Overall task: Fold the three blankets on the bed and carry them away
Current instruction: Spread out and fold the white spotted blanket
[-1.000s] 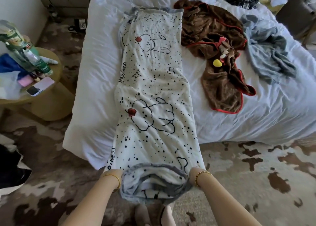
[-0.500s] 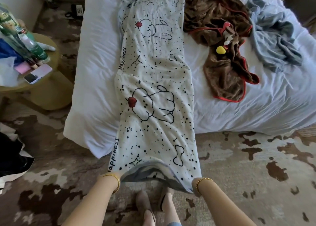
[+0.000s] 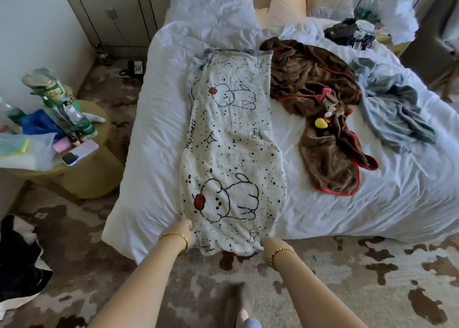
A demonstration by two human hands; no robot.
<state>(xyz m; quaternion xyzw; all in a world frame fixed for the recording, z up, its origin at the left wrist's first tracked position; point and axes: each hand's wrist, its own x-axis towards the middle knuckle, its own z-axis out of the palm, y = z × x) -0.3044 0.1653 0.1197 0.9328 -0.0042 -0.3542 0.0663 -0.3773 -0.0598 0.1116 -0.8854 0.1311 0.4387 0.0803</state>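
White bedding covered the bed (image 3: pixel 154 138), which stood on a brown-patched carpet. At far left, a round yellow desk (image 3: pixel 96 178) carried bottles and a phone (image 3: pixel 79 152). Along the bed lay the spotted dog-print blanket (image 3: pixel 231 141), folded into a long strip, its near end hanging just over the foot edge. The left hand (image 3: pixel 182 228) held the near left corner and the right hand (image 3: pixel 269 244) the near right corner; each grip appeared closed on the cloth, though the fingers were mostly hidden. To fold well, both corners should probably rise together and travel to the far hem, edges matched. Right of it sprawled the brown red-trimmed blanket (image 3: pixel 323 133), then the grey blanket (image 3: pixel 395 114), both unfolded.
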